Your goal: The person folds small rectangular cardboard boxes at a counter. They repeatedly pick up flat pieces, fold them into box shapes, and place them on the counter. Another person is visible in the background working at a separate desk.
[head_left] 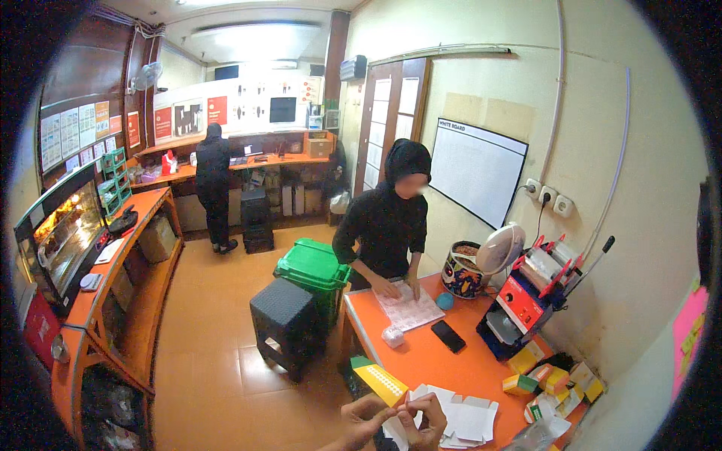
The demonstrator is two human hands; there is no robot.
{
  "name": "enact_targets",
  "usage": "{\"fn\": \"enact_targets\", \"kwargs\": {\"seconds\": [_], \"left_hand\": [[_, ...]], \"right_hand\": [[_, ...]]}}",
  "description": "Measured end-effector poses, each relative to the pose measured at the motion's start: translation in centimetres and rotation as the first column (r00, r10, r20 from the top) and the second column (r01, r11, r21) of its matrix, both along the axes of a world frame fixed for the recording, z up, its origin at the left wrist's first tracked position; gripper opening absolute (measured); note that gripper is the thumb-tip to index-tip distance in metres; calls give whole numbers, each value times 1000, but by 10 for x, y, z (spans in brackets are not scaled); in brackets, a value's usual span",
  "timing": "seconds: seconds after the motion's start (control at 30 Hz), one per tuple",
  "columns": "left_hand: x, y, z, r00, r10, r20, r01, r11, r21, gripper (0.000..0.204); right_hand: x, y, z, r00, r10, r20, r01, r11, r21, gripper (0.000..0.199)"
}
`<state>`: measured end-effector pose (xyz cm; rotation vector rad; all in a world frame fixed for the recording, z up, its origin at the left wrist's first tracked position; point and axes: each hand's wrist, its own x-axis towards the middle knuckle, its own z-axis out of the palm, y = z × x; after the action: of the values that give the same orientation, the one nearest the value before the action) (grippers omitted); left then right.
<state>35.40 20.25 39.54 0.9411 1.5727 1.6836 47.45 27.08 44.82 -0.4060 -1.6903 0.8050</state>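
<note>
A yellow and green paper carton [382,382] is held out over the near edge of the orange table [410,368]. My left hand [364,421] grips its near end with the thumb and fingers closed. My right hand [423,421] pinches the same end beside it; the fingertips partly hide the carton there. White flattened cartons [470,417] lie spread on the table just right of my right hand. Small folded yellow and green boxes [553,382] are heaped farther right.
Across the table a person [387,233] in black presses both hands on a printed sheet [410,307]. A phone [448,337], a rice cooker [462,274] and a red-and-black sealing machine [519,301] stand or lie nearby. Left are a black stool [289,312] and a green bin [312,259].
</note>
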Motion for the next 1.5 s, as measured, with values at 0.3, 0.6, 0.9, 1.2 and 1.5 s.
{"fn": "enact_targets", "kwargs": {"seconds": [0.3, 0.6, 0.9, 1.2, 1.5], "left_hand": [[12, 8, -8, 986, -12, 164, -21, 980, 200, 11], [7, 17, -7, 974, 109, 199, -171, 931, 324, 12], [25, 18, -6, 949, -85, -302, 208, 890, 405, 45], [-11, 24, -27, 484, -111, -868, 378, 921, 93, 69], [-6, 17, -61, 991, -83, -108, 92, 992, 83, 33]], "right_hand": [[-10, -7, -4, 968, -249, -23, 251, 965, 78, 3], [2, 11, -40, 928, -44, 369, 20, 997, 68, 29], [12, 56, -129, 889, 362, 281, -174, 834, -523, 59], [41, 53, -90, 939, 333, 84, -246, 822, -513, 57], [31, 38, -84, 988, -97, -118, 34, 894, -447, 25]]}}
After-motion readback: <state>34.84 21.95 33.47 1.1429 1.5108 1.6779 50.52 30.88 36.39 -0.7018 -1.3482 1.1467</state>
